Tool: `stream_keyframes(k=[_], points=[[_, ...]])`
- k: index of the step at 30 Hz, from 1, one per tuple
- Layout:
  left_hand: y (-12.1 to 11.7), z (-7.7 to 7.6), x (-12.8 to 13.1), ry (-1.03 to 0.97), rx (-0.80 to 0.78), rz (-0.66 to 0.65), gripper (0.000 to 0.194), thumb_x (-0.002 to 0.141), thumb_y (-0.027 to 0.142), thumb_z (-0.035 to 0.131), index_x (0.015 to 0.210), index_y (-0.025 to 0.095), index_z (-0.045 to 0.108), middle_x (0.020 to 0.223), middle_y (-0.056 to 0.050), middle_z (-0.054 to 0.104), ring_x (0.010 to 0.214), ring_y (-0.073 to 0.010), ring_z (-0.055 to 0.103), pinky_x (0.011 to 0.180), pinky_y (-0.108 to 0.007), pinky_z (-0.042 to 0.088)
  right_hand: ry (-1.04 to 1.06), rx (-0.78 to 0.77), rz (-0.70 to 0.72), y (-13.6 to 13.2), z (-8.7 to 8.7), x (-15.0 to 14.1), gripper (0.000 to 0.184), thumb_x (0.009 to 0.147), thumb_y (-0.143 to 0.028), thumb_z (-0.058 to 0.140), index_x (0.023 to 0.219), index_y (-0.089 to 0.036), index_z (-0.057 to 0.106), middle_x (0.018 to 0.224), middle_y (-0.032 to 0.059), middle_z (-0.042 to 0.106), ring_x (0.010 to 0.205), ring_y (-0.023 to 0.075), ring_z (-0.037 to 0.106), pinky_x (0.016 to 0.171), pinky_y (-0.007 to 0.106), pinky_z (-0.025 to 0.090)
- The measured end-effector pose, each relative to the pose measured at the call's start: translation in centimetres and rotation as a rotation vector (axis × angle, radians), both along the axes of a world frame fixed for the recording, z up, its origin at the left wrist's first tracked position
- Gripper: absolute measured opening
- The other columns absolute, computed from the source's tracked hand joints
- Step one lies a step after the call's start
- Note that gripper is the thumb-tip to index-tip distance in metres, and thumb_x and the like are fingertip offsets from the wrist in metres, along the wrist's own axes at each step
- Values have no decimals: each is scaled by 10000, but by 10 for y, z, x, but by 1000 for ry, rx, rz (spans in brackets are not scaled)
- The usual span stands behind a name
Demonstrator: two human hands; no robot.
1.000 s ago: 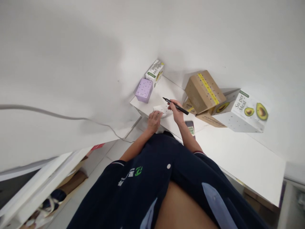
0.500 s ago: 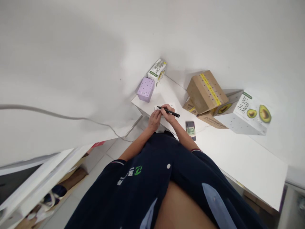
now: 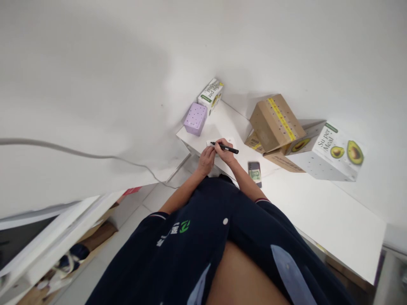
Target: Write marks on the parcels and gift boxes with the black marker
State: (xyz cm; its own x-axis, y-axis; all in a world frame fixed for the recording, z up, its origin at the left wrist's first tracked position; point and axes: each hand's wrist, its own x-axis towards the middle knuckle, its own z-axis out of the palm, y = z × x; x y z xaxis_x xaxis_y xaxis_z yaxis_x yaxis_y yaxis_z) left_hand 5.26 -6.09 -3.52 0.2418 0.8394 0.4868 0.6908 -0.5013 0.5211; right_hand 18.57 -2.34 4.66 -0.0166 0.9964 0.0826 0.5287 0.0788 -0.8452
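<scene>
Slim black marker [image 3: 229,148] over white piece [image 3: 209,143]

We see the right hand [image 3: 225,153] closed on the marker, above the smooth white table [image 3: 333,216]. The left hand [image 3: 206,160] lies right alongside; we cannot tell whether it grips the mostly covered piece. Beyond, we see a dotted lilac box [image 3: 195,118], taped cardboard carton [image 3: 274,122] and pale walls [image 3: 111,67].

The single wide view looks forward and steeply down from the wearer's head, past the dark-blue cloth shirt [image 3: 197,241] looming close along the bottom, onto the long white flat-topped desk [image 3: 337,220]; the slim black pen [image 3: 231,149] appears small, farther off, near mid-frame.
</scene>
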Motion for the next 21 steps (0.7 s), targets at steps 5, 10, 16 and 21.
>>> stream_keyframes(k=[5, 10, 16, 21], points=[[0, 1, 1, 20, 43, 24, 364, 1043, 192, 368, 1252, 107, 654, 1231, -204, 701, 1252, -293, 638, 1125, -521, 523, 10, -4, 11, 1, 0, 1, 188, 837, -410, 527, 773, -240, 576, 680, -17, 620, 668, 171, 595, 723, 300, 496], [0, -1, 1, 22, 104, 19, 351, 1034, 169, 383, 1243, 97, 654, 1214, -207, 705, 1242, -293, 641, 1122, -517, 526, 39, -3, -24, 2, 1, 0, 185, 833, -408, 528, 765, -240, 566, 691, -13, 632, 662, 174, 592, 742, 316, 501], [1, -1, 0, -7, 79, 6, 331, 1031, 170, 401, 1248, 132, 649, 1231, -189, 696, 1265, -281, 626, 1137, -522, 512, 133, -22, -2, 4, 2, 0, 183, 819, -410, 564, 754, -240, 575, 654, -31, 603, 634, 158, 568, 699, 305, 490], [1, 0, -2, 16, 87, -9, 319, 1017, 138, 407, 1219, 141, 654, 1231, -174, 692, 1267, -278, 623, 1128, -503, 523, 496, -73, -128, 2, 5, 4, 249, 793, -477, 588, 731, -238, 555, 563, -52, 533, 508, 118, 476, 515, 248, 423]])
